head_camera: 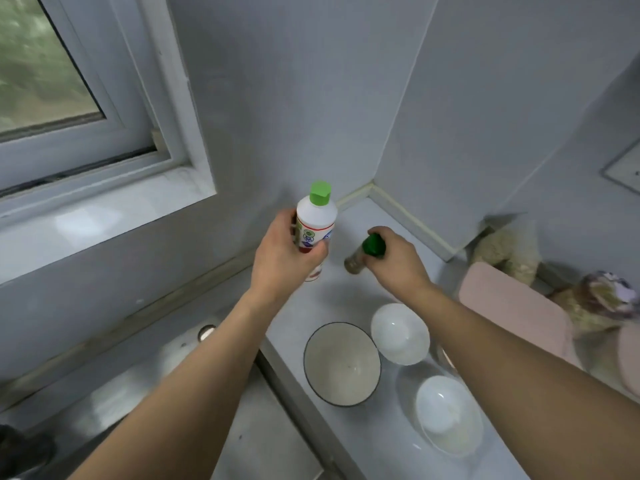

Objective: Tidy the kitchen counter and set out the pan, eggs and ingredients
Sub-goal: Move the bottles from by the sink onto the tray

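White plastic bottle w/ light-green cap (317, 220) upright, gripped round its body by left hand (285, 252), raised over pale grey surface (360, 216) near back corner; prob. being parked there to free the front. Small brown spice jar w/ dark-green lid (363, 254) tilted, lid end clasped in right hand (398, 258), just beside bottle, not touching. Nearer: dark-rimmed cream bowl (342, 363), two white bowls (400, 333) (448, 414), pink cloth (516, 306) at right.
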The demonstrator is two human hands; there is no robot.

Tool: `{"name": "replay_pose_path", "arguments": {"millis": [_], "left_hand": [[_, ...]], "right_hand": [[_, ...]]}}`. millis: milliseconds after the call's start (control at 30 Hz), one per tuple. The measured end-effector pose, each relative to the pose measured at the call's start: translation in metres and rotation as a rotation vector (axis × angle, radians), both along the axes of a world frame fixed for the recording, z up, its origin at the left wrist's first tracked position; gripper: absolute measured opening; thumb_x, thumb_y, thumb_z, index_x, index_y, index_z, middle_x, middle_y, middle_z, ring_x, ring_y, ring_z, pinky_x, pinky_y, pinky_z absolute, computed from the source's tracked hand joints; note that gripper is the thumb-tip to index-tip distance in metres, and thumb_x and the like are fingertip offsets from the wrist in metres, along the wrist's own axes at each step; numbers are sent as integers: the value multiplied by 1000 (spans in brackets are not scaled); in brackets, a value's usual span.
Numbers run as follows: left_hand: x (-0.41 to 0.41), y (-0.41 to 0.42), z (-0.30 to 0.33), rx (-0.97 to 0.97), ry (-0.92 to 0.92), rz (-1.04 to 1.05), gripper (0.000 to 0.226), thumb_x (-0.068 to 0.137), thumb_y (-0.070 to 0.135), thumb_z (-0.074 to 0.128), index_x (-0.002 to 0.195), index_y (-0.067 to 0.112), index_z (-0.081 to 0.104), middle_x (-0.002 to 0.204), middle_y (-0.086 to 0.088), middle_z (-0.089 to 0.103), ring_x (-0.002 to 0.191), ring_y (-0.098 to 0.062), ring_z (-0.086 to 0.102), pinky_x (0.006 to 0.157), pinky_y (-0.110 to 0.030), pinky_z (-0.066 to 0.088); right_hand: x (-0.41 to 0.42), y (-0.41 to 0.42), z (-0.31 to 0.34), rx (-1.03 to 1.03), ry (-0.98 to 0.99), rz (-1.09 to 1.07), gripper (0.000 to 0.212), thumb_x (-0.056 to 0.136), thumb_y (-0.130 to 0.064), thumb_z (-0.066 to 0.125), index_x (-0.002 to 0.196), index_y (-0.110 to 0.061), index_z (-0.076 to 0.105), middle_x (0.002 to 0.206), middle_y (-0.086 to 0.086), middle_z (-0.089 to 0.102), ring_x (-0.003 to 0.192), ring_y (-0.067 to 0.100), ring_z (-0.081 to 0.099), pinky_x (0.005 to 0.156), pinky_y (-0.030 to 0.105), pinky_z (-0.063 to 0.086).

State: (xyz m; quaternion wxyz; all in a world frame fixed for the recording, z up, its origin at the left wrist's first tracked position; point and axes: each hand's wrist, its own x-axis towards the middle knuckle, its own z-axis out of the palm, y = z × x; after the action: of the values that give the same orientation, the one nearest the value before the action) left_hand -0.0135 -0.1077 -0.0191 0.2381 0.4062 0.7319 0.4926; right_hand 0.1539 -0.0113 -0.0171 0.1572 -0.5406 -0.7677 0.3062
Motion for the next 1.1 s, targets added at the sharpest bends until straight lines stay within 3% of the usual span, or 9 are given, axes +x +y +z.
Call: {"name": "replay_pose_path", "arguments": {"millis": [200, 333, 500, 600, 733, 833, 967, 1100], "left_hand": [[89, 19, 44, 101, 19, -136, 52, 72, 33, 76, 117, 27, 52, 106, 12, 64, 95, -11, 64, 84, -42, 55], [158, 29, 69, 158, 11, -255, 51, 69, 39, 73, 114, 28, 51, 105, 11, 65, 95, -12, 64, 82, -43, 55], [248, 29, 94, 212, 17, -418, 52, 69, 36, 74, 115, 25, 50, 108, 8, 64, 96, -11, 64, 83, -42, 55], [300, 20, 104, 227, 45, -501, 49, 74, 29, 76, 115, 22, 51, 108, 7, 64, 96, -12, 63, 84, -40, 55], [375, -4, 114, 239, 74, -603, 49, 73, 37, 76, 113, 26, 50, 108, 10, 63, 95, -10, 62, 83, -34, 53], [436, -37, 120, 276, 68, -691, 46, 76, 32, 76, 113, 22, 51, 105, 9, 63, 94, -10, 62, 83, -33, 53], [505, -84, 122, 277, 65, -785, 48, 76, 32, 75, 115, 21, 50, 109, 7, 63, 99, -13, 62, 85, -36, 53], [581, -148, 128, 300, 84, -881, 46, 80, 35, 73, 116, 19, 50, 107, 9, 61, 97, -12, 60, 82, -31, 49]], "right_hand": [[101, -13, 52, 111, -9, -130, 53, 80, -21, 68, 130, -22, 49, 118, 3, 59, 106, 22, 56, 81, 26, 41], [176, -31, 78, 157, -18, -225, 51, 81, -18, 68, 128, -17, 49, 117, 7, 60, 105, 25, 56, 79, 25, 40], [270, -68, 103, 198, 0, -379, 43, 81, -17, 66, 122, -18, 52, 103, -4, 54, 102, 21, 54, 79, 28, 43], [322, -95, 112, 214, 36, -458, 43, 80, -19, 68, 120, -22, 53, 107, -4, 57, 103, 22, 55, 79, 28, 43], [395, -145, 118, 230, 22, -579, 46, 81, -25, 69, 123, -23, 51, 111, -3, 60, 103, 21, 57, 79, 26, 42], [454, -196, 118, 231, 61, -671, 47, 80, -25, 68, 124, -24, 50, 113, -2, 60, 103, 21, 57, 86, 33, 48], [520, -267, 119, 248, 81, -757, 45, 79, -23, 68, 121, -24, 52, 108, -2, 61, 96, 21, 59, 83, 36, 51], [588, -349, 123, 291, 85, -859, 38, 80, -25, 68, 115, -26, 53, 99, -6, 60, 88, 17, 60, 77, 34, 53]]}}
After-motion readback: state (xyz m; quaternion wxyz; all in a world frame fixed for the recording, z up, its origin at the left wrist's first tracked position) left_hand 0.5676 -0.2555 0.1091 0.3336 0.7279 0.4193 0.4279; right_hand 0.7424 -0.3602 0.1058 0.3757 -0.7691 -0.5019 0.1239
